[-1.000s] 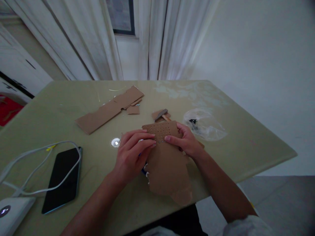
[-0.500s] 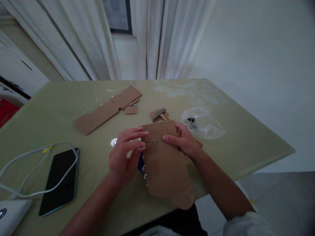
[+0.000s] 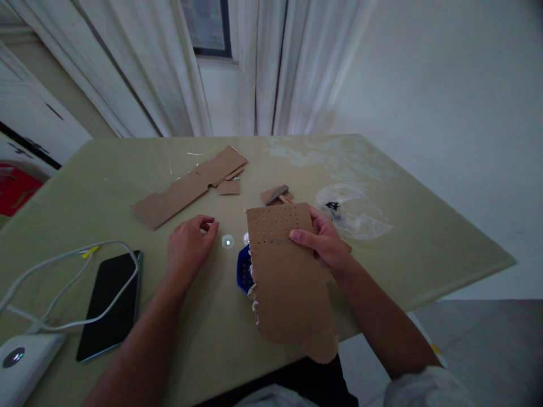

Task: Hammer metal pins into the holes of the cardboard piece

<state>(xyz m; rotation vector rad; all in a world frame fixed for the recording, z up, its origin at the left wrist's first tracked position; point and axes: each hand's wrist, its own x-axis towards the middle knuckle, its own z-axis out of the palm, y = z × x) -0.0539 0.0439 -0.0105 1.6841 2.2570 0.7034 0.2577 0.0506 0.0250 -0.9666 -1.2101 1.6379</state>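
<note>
My right hand (image 3: 324, 240) grips a piece of brown cardboard (image 3: 292, 282) by its right edge, thumb on the front face. Rows of small punched holes run across the cardboard's upper part, and its left edge is torn and ragged. My left hand (image 3: 190, 246) is away from the cardboard, low over the table at its left. Its fingers are curled and pressed to the thumb; whether anything tiny is between them is hidden. Close to its fingertips lies a small clear round disc (image 3: 228, 242). A blue perforated basket (image 3: 243, 270) shows partly behind the cardboard.
A hammer (image 3: 278, 195) rests on a small cardboard scrap. Right of it lies a clear plastic bag (image 3: 352, 217) with small black pieces. Long cardboard strips (image 3: 186, 189) lie behind my left hand. A phone (image 3: 111, 305) and a white cable (image 3: 123, 291) are at the left.
My left hand has left the cardboard's left edge and moved left, down toward the table, its fingers curling in. My right hand still holds the cardboard. The clear disc and more of the blue basket now show.
</note>
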